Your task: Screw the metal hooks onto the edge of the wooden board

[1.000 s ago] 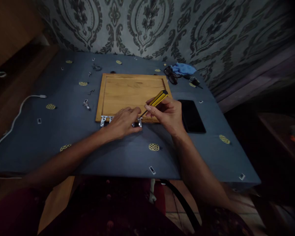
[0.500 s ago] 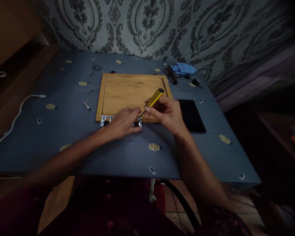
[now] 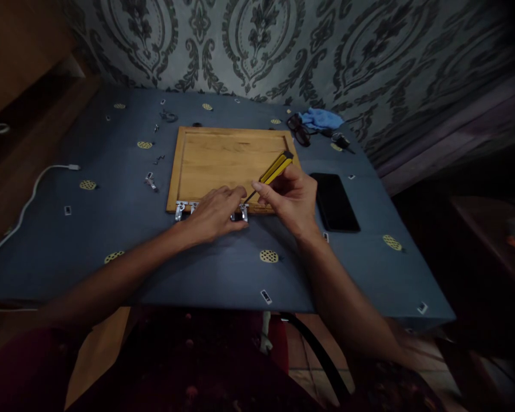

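Note:
A wooden panel [image 3: 227, 163] with a raised frame lies flat on the blue patterned cloth. Metal hinges [image 3: 180, 209] sit along its near edge. My right hand [image 3: 292, 197] is closed round a yellow and black screwdriver [image 3: 275, 167], tilted with its tip down at the right-hand hinge [image 3: 244, 212]. My left hand [image 3: 217, 213] rests over the near edge and the hinges between, its fingers bent and thumb apart. Whatever lies under the left palm is hidden, so its grip cannot be made out.
A black tablet [image 3: 337, 202] lies right of the panel. Behind it are sunglasses [image 3: 299, 130], a blue cloth [image 3: 321, 119] and keys [image 3: 341, 141]. Left of the panel lie screws [image 3: 159, 158] and a loose metal piece [image 3: 151, 182]. A white cable [image 3: 36, 191] runs at far left.
My right hand has shifted slightly, and the screwdriver handle has tilted further to the right and lower. The tip stays at the hinge. My left hand looks unmoved.

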Demonstrator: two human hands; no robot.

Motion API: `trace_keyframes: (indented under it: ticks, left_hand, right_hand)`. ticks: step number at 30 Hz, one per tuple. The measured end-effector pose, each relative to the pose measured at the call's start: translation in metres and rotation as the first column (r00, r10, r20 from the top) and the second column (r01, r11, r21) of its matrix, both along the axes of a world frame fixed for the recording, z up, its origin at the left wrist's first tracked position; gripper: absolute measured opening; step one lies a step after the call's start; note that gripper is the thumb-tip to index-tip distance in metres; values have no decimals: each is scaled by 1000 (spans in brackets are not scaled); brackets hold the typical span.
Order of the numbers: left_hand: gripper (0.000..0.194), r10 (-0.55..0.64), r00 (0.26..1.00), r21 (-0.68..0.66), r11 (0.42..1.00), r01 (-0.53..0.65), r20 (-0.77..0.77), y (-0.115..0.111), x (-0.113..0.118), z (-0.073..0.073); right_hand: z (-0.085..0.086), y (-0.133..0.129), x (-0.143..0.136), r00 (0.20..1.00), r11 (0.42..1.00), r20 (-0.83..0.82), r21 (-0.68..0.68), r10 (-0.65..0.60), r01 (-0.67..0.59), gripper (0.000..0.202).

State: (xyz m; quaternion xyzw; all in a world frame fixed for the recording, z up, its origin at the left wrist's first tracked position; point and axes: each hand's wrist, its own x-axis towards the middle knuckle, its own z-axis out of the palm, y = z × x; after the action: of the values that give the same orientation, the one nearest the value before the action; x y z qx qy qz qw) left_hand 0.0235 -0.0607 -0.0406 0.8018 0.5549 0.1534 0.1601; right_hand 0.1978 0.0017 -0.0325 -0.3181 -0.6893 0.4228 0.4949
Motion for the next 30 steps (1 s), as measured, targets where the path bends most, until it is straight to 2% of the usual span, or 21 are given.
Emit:
trace_keyframes:
  ticks: [4,11,30]
  left_hand:
    - [49,7,1000,5,1000,-7,-9,0,1,0]
    - [49,-7,1000,7,1000,7,-1,0,0,1]
    - [54,-9,1000,9,1000,9,-10,-1,0,0]
  right_hand:
    - [2,1,1,997,998,-46,27,-63,64,47]
    - [-2,2,1,1000,1000,12,6,22,-22,46]
    - [1,-1,2,997,998,69,37,42,-44,47]
